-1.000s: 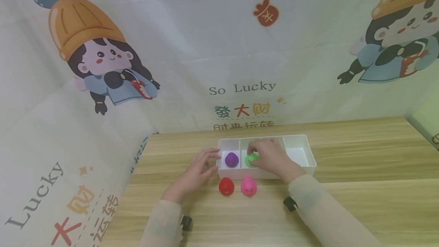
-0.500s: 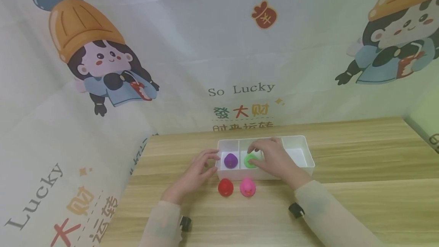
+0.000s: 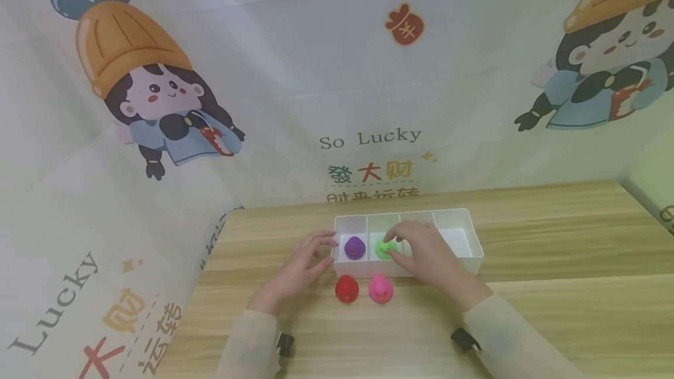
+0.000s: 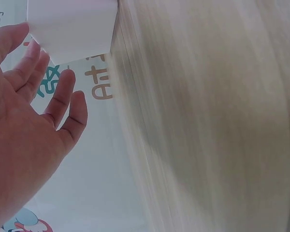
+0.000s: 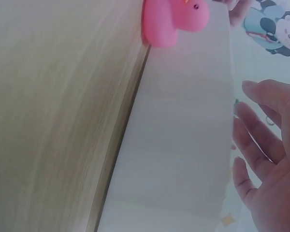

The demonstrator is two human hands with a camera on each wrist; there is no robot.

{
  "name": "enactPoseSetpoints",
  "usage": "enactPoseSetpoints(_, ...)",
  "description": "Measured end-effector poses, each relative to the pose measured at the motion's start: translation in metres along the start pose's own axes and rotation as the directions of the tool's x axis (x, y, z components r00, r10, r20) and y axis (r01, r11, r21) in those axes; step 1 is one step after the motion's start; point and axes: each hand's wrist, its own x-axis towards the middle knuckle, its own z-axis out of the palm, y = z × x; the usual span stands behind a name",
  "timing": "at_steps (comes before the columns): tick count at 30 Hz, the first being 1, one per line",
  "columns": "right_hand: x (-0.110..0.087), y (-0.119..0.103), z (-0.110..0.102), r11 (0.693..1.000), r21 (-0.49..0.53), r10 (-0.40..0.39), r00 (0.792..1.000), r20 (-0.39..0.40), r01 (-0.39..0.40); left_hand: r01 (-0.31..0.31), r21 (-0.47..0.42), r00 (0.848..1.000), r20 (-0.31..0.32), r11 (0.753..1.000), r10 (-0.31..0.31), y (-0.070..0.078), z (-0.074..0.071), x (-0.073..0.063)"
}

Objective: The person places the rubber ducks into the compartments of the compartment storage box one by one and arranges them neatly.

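A long white divided box (image 3: 350, 268) lies across the table. A purple rubber duck (image 3: 355, 248) sits in its leftmost compartment and a green rubber duck (image 3: 382, 246) in the one beside it. My right hand (image 3: 429, 253) hovers over the box's front wall, thumb and fingers spread, partly covering the green duck. Nothing shows between those fingers in the right wrist view. With loosely bent fingers, my left hand (image 3: 300, 265) touches the box's left end. Before the box stand a red rubber duck (image 3: 346, 289) and a pink rubber duck (image 3: 380, 289).
The box rests on a wood-grain table (image 3: 553, 244). A printed cloth (image 3: 284, 75) with cartoon figures and lettering hangs behind and to the left. Black wrist devices sit at both sleeves, the right one (image 3: 466, 341) near the table's front.
My right hand's fingers have parted from around the green duck, and the hand has shifted a little right and toward me. The duck stays in its compartment. My left hand holds its place.
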Motion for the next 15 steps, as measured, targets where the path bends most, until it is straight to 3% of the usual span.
enactPoseSetpoints(7, -0.009, -0.007, -0.005, 1.0, 0.014, -0.005, 1.0, 0.01, 0.005, 0.021, 0.003, 1.0, 0.017, 1.0, -0.022, 0.001, 0.0, 0.0)
enactPoseSetpoints(15, -0.018, -0.013, -0.009, 0.999, 0.046, -0.012, 0.999, 0.036, 0.011, 0.003, 0.009, 1.0, -0.003, 1.0, -0.003, 0.001, 0.001, 0.0)
